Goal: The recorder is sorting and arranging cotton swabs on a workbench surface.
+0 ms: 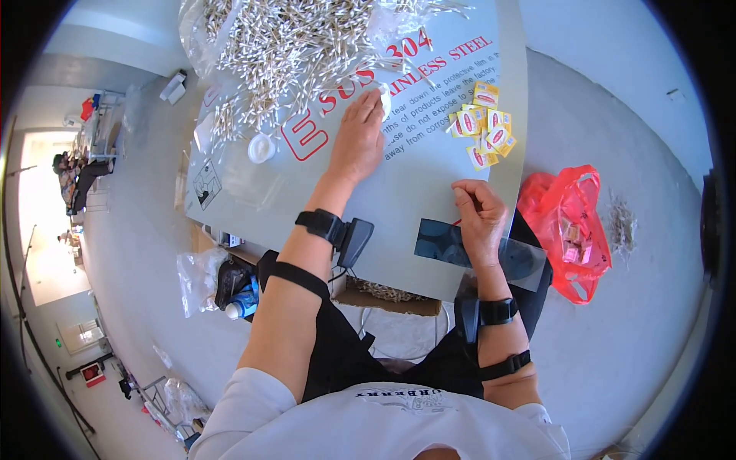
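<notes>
My left hand (359,140) reaches over the table with its fingers together, closed on a small white round tub (386,103) that they partly cover. My right hand (481,218) is above the near right part of the table, fingers curled toward the thumb; whatever they hold, if anything, is too small to make out. Beneath that wrist lies a dark translucent film sheet (441,242). Beyond my left hand spreads a big heap of cotton swabs (284,54). A white round container (261,148) stands left of that hand. Several yellow-and-white cards (484,126) lie in a loose pile beyond my right hand.
The grey table (414,180) carries red and black print. A red plastic bag (571,230) with pink packets is right of the table. Below the near edge is a cardboard box (391,297) of swabs. A blue bottle (243,303) and clear plastic bag (198,280) are at left.
</notes>
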A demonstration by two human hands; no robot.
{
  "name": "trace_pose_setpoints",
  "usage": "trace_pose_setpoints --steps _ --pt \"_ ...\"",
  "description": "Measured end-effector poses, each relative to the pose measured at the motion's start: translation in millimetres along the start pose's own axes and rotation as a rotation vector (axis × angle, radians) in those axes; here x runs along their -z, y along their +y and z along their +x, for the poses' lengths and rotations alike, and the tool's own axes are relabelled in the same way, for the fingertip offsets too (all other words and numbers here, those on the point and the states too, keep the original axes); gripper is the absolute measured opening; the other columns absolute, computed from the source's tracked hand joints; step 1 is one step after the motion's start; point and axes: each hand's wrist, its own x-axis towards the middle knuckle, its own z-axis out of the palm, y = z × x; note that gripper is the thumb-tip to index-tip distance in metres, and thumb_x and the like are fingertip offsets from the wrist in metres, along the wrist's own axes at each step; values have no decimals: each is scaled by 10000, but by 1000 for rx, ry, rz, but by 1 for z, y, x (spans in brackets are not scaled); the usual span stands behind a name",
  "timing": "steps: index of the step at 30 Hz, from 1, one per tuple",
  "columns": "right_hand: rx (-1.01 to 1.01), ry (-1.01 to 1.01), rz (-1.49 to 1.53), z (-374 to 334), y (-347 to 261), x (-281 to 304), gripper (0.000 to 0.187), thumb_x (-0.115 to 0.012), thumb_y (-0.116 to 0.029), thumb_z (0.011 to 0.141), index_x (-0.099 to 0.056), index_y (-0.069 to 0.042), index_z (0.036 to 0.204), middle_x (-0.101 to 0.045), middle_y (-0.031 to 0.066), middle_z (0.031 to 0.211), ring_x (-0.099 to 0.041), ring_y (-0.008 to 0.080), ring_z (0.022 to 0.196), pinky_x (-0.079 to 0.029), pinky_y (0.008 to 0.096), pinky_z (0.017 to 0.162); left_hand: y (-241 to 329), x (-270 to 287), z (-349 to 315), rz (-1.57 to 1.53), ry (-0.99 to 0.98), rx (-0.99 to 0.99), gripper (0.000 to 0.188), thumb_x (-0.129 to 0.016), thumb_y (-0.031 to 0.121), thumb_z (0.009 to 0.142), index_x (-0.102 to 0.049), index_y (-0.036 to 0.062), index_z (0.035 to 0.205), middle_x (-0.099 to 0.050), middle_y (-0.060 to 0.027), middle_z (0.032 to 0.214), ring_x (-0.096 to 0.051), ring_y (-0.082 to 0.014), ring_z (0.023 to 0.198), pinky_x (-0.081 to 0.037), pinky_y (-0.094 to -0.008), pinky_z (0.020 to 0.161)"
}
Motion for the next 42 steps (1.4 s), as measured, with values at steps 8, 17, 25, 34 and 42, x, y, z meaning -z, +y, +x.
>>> trace_pose_setpoints --steps 8,17,25,34,42 --pt "-21 -14 21 0 -4 -3 19 -643 19 871 -641 37 876 -598 48 763 -490 83 652 -417 236 590 -13 -16 64 -1 7 -14 474 -564 189 926 -479 -40 1333 -426 -201 1456 -389 -364 1360 -292 -485 1137" --pt "-18 -24 65 0 -5 -3 34 -640 13 878 -628 44 875 -584 52 768 -488 85 655 -410 237 584 -21 -32 97 14 62 -145 425 -508 4 849 -594 47 1263 -519 -124 1402 -465 -284 1316 -330 -437 1126" --pt "-89 48 35 5 -9 1 87 -641 -23 880 -689 49 869 -605 20 666 -509 57 565 -408 214 541 11 -1 28 -117 -83 -350 465 -479 -58 823 -594 36 1263 -537 -115 1389 -455 -283 1335 -340 -405 1138" --pt "-200 138 465 10 8 8 112 -633 -33 899 -717 41 899 -657 28 746 -552 62 635 -440 196 580 95 57 -142 -278 -413 -424 590 -500 52 852 -428 62 1438 -402 -112 1508 -349 -282 1418 -279 -429 1178" --pt "-212 122 574 7 17 16 116 -634 -34 909 -718 40 939 -686 45 802 -556 61 657 -445 195 595 67 76 -159 -456 -131 -244 425 -505 9 888 -550 -4 1310 -496 -202 1411 -443 -376 1337 -336 -462 1137"
